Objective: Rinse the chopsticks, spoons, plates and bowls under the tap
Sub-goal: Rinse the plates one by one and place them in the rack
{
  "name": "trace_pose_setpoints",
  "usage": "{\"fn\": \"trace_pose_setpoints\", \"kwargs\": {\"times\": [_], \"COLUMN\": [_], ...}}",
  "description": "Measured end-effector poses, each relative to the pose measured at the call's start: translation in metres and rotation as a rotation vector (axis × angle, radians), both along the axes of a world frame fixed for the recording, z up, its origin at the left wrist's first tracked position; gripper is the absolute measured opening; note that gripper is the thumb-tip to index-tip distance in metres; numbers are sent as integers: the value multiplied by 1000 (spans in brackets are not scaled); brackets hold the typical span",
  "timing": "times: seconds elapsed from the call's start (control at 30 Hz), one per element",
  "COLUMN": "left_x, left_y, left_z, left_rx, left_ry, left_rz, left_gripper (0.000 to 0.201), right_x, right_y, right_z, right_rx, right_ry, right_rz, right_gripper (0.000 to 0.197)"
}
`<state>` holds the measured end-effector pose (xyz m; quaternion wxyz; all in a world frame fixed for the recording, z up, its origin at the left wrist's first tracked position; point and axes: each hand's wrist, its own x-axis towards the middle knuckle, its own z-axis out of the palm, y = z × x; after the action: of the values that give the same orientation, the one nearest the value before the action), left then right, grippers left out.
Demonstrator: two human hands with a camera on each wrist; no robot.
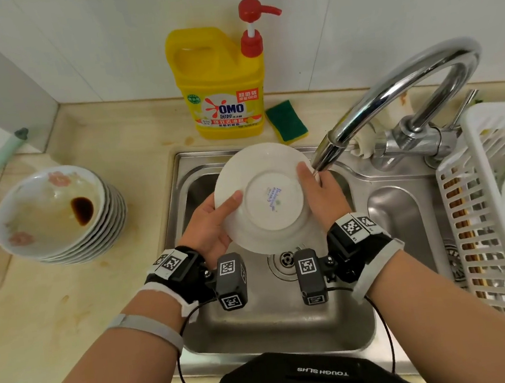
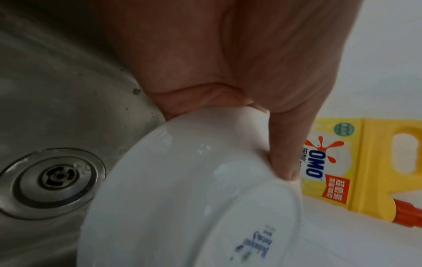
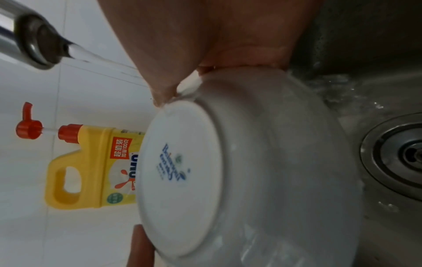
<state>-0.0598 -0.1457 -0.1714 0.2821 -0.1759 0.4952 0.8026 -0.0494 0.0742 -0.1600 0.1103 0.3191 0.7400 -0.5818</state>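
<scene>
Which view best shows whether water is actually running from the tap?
The right wrist view: the tap spout sends a clear stream toward the right hand. The head view shows the tap whole but the stream barely. The left wrist view misses it.

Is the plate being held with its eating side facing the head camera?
No. The plate shows its underside, with the foot ring and blue maker's mark facing up between the left hand and right hand.

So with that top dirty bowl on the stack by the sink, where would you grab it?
Probably by the rim of the top bowl, coming from the sink side. The bowls are nested, so only the rim juts free, and sauce pools inside. A thumb over the edge, away from the sauce, with fingers beneath should lift it level.
</scene>
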Motion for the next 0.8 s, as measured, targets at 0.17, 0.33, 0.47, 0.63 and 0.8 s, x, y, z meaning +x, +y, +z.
{"fn": "trace_pose_setpoints", "kwargs": {"times": [0.17, 0.33, 0.47, 0.63, 0.8], "left_x": [-6, -3, -4, -2, -3], "left_y": [0, 0, -3, -4, -3], "left_z": [-5, -12, -14, -16, -10], "left_rx": [-100, -129, 9, 80, -89], "left_ry": [10, -32, -21, 3, -18], "left_rz": [47, 44, 10, -55, 15], "left_gripper": [47, 59, 55, 54, 51], "right_x": [-3, -2, 3, 5, 2], "right_y": [0, 2, 0, -10, -2], "right_z": [6, 10, 2, 0, 1], "right_rx": [35, 57, 28, -97, -23], "right_ry": [72, 148, 148, 94, 136], "right_rz": [25, 60, -13, -62, -34], "right_gripper": [47, 39, 33, 37, 35]}}
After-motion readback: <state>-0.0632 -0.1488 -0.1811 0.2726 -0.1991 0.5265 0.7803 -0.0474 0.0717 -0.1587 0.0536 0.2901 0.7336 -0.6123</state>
